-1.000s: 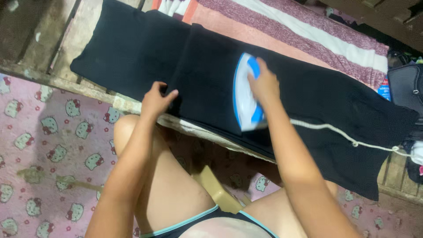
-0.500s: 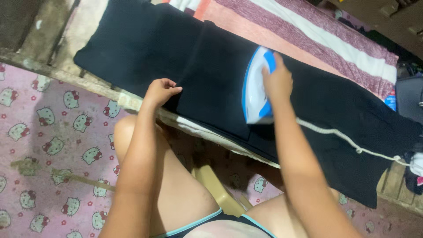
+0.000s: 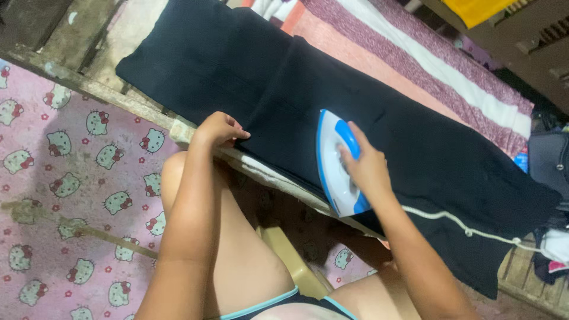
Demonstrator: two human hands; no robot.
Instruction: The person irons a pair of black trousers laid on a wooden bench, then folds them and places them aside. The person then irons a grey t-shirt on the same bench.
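Observation:
A black garment (image 3: 415,148) lies spread along a low wooden platform (image 3: 77,77). My right hand (image 3: 364,166) is closed around the blue handle of a white and blue iron (image 3: 332,163), which rests flat on the garment near its front edge. My left hand (image 3: 218,129) pinches the near edge of the black cloth, to the left of the iron. A white cord (image 3: 474,228) runs from the iron across the cloth to the right.
A pink and white striped towel (image 3: 415,53) lies under the garment. Pink patterned flooring (image 3: 77,178) covers the left. A tan stool (image 3: 290,261) sits between my legs. Dark bags (image 3: 548,160) stand at the right edge.
The iron has slid toward me, from the middle of the cloth down to its near edge. My left hand stays at the cloth's edge. The view has shifted slightly.

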